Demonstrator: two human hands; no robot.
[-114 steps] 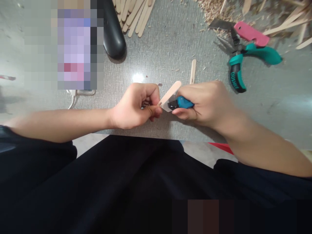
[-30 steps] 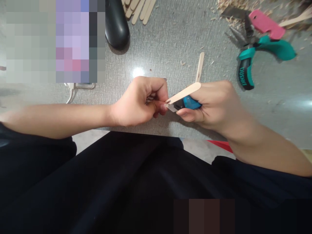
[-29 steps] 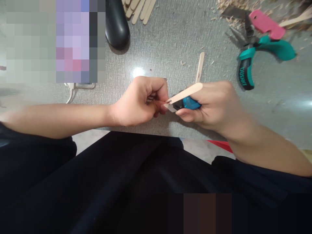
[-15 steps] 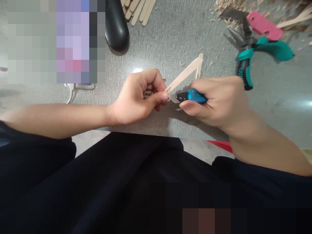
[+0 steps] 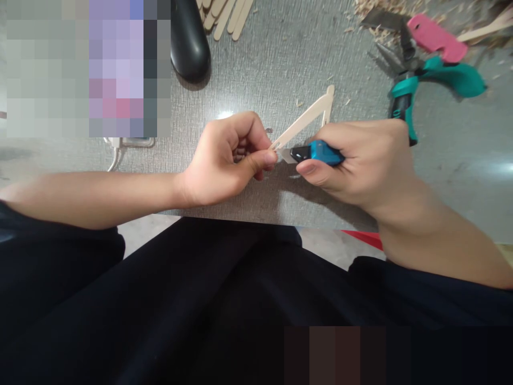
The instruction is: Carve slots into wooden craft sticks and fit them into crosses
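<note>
My left hand (image 5: pixel 228 158) is closed in a pinch on the near end of a flat wooden stick (image 5: pixel 300 122), which slants up to the right over the grey table (image 5: pixel 264 69). My right hand (image 5: pixel 360 160) is wrapped round a blue utility knife (image 5: pixel 316 152). Its short blade points left and sits just below the stick's pinched end, right beside my left thumb. A second stick (image 5: pixel 329 104) lies on the table behind, its far end meeting the held stick's tip.
Teal-handled pliers (image 5: pixel 425 83) and a pink knife (image 5: pixel 435 38) lie at the back right among wood shavings (image 5: pixel 377 8). A bundle of sticks (image 5: pixel 224 13) and a black rounded object (image 5: pixel 188 40) sit at the back. A white cable plug (image 5: pixel 128 143) lies left.
The stick has swung from lying across my right hand to pointing up toward the back. The knife has slid out from under it and now sits level, blade at the stick's near end.
</note>
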